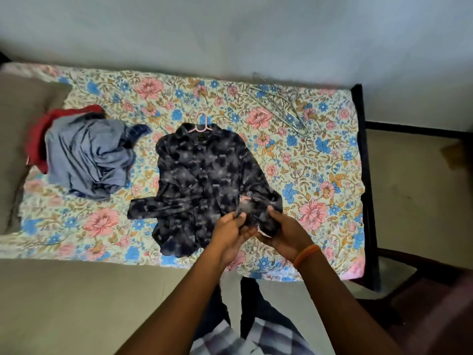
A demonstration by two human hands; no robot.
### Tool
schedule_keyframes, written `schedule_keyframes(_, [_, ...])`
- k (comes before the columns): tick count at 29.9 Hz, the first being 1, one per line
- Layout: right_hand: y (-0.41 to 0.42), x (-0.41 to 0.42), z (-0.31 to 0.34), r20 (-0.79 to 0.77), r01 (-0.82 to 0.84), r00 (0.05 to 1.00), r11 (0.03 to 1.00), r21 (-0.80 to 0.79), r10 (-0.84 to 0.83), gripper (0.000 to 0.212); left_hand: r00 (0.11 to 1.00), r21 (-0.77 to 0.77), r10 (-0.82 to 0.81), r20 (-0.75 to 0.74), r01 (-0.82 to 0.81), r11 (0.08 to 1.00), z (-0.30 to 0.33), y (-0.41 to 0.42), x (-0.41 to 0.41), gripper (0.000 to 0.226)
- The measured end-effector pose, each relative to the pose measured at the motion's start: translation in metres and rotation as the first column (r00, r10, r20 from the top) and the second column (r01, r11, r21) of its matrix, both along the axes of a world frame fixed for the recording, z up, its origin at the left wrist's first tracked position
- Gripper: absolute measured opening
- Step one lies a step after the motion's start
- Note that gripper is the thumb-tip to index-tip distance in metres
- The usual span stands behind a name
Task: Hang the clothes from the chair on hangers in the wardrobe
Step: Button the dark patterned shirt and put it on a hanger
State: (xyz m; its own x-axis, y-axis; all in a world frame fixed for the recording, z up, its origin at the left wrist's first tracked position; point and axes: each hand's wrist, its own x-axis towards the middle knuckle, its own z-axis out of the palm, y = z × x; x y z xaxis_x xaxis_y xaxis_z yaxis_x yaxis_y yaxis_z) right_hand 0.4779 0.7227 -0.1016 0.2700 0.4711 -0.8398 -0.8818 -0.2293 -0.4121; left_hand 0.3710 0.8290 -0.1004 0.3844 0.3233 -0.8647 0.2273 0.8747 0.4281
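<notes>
Dark shirt (204, 175) lies flat on bed (320, 162), pink hanger (202, 124) in its collar. Left hand (230, 231) and right hand (284, 234) each pinch its near cuff.

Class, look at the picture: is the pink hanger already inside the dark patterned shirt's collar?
Yes. The pink hanger's hook sticks out of the collar of the dark patterned shirt lying on the bed.

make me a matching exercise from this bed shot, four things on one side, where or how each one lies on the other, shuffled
Things:
1. dark patterned shirt
2. pink hanger
3. wire hangers
4. blue-grey garment

Places or states:
A. bare, in a loose pile near the bed's far right
B. crumpled on a heap at the left
C. spread at the middle, sleeve gripped by both hands
D. hook poking out of a collar

Pairs: 1-C, 2-D, 3-A, 4-B
</notes>
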Motion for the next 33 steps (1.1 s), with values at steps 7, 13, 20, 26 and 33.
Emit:
schedule_keyframes(7, [-0.017,-0.008,0.022,0.017,0.015,1.0,0.986,0.165,-0.018,0.022,1.0,-0.038,0.008,-0.012,-0.008,0.999,0.023,-0.004,-0.017,0.013])
schedule_keyframes(13, [-0.021,-0.009,0.033,0.102,-0.028,0.995,0.994,0.107,0.017,0.019,0.843,0.518,-0.3,-0.446,0.516,0.682,0.034,-0.02,-0.024,0.015])
schedule_keyframes(20, [-0.02,-0.009,0.035,0.253,0.037,0.966,0.997,0.065,-0.052,0.028,0.886,0.623,-0.426,-0.183,0.439,0.648,0.046,-0.028,-0.016,0.023])
schedule_keyframes(26, [-0.021,-0.009,0.042,0.532,-0.107,0.845,0.992,0.067,0.055,0.023,0.977,0.406,-0.2,-0.078,0.214,0.888,0.042,-0.024,-0.012,0.016])
schedule_keyframes(33, [-0.019,-0.007,0.041,0.722,-0.222,0.666,0.974,-0.047,0.187,0.017,0.99,0.452,-0.139,-0.034,0.14,0.881,0.042,-0.025,-0.006,0.018])
